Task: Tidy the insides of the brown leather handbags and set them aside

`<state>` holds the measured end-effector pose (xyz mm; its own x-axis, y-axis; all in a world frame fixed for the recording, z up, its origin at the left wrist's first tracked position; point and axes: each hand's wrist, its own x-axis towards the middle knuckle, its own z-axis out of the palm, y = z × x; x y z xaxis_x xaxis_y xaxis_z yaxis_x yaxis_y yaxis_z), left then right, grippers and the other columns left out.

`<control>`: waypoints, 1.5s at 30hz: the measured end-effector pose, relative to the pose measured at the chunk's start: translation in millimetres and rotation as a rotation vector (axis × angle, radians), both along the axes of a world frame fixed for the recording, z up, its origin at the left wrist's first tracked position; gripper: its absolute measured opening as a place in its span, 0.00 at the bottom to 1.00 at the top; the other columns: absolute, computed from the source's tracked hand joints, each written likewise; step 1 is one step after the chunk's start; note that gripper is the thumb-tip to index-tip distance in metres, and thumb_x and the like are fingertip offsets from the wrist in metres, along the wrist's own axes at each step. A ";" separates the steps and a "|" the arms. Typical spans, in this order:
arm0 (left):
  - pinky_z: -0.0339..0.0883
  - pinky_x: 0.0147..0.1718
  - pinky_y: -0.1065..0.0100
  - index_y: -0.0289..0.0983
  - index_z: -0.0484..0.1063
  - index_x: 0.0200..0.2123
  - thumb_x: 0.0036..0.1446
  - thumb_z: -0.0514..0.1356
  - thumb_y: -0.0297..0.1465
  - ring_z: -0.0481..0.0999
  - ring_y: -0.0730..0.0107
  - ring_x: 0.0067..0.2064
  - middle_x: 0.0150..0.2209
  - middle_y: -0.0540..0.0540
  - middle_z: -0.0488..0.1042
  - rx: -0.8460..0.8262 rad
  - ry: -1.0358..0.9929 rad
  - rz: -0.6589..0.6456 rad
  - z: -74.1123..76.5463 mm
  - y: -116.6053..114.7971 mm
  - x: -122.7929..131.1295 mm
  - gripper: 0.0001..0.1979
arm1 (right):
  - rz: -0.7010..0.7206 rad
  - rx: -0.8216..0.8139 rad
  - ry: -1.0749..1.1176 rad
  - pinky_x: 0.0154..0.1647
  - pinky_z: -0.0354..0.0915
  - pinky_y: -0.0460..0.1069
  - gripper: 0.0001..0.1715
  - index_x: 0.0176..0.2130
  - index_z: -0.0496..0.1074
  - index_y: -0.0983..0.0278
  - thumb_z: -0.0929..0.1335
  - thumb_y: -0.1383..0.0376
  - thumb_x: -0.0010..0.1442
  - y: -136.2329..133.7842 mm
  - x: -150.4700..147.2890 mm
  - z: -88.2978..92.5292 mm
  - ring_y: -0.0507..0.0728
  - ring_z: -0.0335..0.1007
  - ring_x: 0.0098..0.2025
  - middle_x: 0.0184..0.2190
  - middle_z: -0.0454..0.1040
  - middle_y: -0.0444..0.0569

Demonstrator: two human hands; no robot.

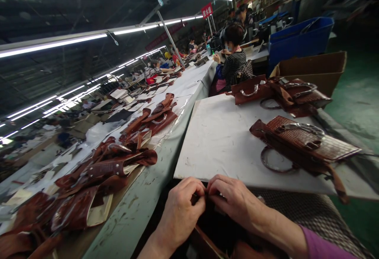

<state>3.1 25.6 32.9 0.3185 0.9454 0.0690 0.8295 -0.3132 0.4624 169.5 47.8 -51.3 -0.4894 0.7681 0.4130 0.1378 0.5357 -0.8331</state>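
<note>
My left hand (180, 207) and my right hand (233, 199) meet just below the near edge of a white board (222, 140), fingers curled and pinched together on a small dark piece that I cannot make out. A dark brown leather item (213, 243) lies in my lap under them. On the board to the right sits a brown crocodile-pattern handbag (302, 144) with round ring handles, apart from both hands.
Piles of brown leather bag pieces (100, 172) lie along the long grey-green conveyor table (142, 203) to the left. More finished brown bags (281, 93), a cardboard box (319, 69) and a blue bin (299, 38) stand at the back right. A seated person in a striped top (232, 61) works farther along.
</note>
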 end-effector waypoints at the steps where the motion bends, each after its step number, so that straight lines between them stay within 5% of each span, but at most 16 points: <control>1: 0.62 0.35 0.70 0.38 0.63 0.25 0.52 0.55 0.19 0.70 0.69 0.34 0.30 0.50 0.71 -0.001 0.003 0.005 -0.4 0.0 -0.2 0.10 | -0.001 -0.007 0.001 0.38 0.65 0.46 0.10 0.34 0.67 0.64 0.66 0.78 0.57 0.1 0.1 0.1 0.53 0.69 0.36 0.35 0.72 0.47; 18: 0.64 0.31 0.72 0.38 0.64 0.21 0.49 0.56 0.21 0.71 0.71 0.30 0.28 0.51 0.74 -0.138 -0.140 0.142 6.6 -0.4 4.9 0.08 | -0.017 -0.114 0.003 0.31 0.60 0.44 0.09 0.31 0.65 0.63 0.65 0.76 0.52 1.1 -1.0 2.6 0.50 0.65 0.29 0.30 0.69 0.42; 28: 0.66 0.30 0.73 0.40 0.59 0.31 0.49 0.59 0.23 0.75 0.72 0.30 0.30 0.54 0.75 -0.288 -0.311 0.292 1.8 0.9 1.4 0.11 | -0.032 -0.171 -0.041 0.31 0.59 0.45 0.09 0.30 0.64 0.63 0.64 0.76 0.51 0.6 -2.8 8.9 0.51 0.65 0.29 0.29 0.71 0.43; 38: 0.64 0.28 0.75 0.40 0.56 0.31 0.51 0.60 0.23 0.72 0.75 0.29 0.30 0.55 0.74 -0.382 -0.452 0.289 -4.0 3.8 -3.4 0.13 | -0.070 -0.248 -0.048 0.31 0.58 0.47 0.09 0.29 0.62 0.62 0.64 0.76 0.48 0.1 -5.3 9.7 0.52 0.63 0.29 0.28 0.70 0.43; 45: 0.63 0.27 0.75 0.39 0.56 0.29 0.48 0.61 0.23 0.70 0.78 0.26 0.28 0.55 0.73 -0.430 -0.487 0.299 3.7 5.2 1.3 0.14 | -0.012 -0.461 0.045 0.28 0.63 0.44 0.29 0.48 0.53 0.60 0.65 0.75 0.48 4.8 -0.8 11.8 0.51 0.68 0.26 0.26 0.72 0.38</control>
